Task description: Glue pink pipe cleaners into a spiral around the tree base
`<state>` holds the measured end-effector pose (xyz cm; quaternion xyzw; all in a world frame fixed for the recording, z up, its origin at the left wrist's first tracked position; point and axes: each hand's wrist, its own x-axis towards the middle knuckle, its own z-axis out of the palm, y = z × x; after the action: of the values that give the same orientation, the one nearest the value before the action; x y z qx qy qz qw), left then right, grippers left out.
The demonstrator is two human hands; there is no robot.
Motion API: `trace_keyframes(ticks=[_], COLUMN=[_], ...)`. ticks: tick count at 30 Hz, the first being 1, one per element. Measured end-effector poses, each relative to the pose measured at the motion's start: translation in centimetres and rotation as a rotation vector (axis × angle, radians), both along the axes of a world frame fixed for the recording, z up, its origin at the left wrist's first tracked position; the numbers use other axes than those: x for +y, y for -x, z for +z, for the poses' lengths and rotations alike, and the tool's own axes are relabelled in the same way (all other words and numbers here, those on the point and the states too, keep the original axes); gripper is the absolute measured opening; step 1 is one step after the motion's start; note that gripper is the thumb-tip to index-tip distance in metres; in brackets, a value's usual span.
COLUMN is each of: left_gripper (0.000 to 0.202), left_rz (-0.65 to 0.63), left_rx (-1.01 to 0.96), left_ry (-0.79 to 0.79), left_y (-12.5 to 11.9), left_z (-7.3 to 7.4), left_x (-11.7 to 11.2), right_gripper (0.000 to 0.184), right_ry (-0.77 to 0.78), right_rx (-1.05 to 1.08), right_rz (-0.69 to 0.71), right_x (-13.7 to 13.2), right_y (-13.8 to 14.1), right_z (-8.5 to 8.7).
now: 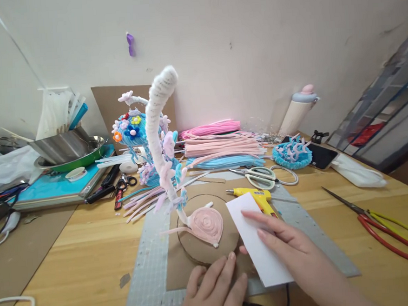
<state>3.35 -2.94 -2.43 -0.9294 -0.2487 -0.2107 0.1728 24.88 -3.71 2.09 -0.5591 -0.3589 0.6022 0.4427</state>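
My right hand (294,249) pinches a white paper card (259,242) between thumb and fingers, tilted over the right side of the cardboard. My left hand (215,287) rests with its fingers spread on the near edge of a round cardboard disc (227,235). On the disc lies a pink coiled pipe-cleaner spiral (206,223), joined at its left to a tall curved white fuzzy stem (156,123) that carries lilac and blue fuzzy shapes. Behind the card, partly covered by it, lies a yellow glue gun (252,194).
A grey cutting mat (143,283) lies under the cardboard. Beyond it are bundled pipe cleaners (221,147) and pale-handled scissors (259,177). Large red-and-yellow-handled scissors (387,233) lie at right. A metal bowl (64,146) stands at left, a bottle (297,111) at the back.
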Motion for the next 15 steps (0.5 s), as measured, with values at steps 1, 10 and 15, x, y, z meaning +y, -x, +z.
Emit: trace_keyframes(ticks=[1, 10, 15], left_gripper=[0.027, 0.036, 0.039], left_rz=[-0.002, 0.222, 0.310], left_rx=[-0.018, -0.304, -0.376], left_ry=[-0.002, 0.155, 0.289], left_y=[0.0, 2.3, 2.6], left_z=[-0.1, 0.7, 2.3], left_x=[0.0, 0.6, 0.7], right_gripper=[0.058, 0.060, 0.046], right_ry=[0.031, -0.243, -0.117], right_rx=[0.078, 0.517, 0.125], right_rz=[-0.009, 0.002, -0.039], right_x=[0.0, 0.3, 0.4], right_y=[-0.1, -1.3, -1.0], right_z=[0.2, 0.5, 0.0])
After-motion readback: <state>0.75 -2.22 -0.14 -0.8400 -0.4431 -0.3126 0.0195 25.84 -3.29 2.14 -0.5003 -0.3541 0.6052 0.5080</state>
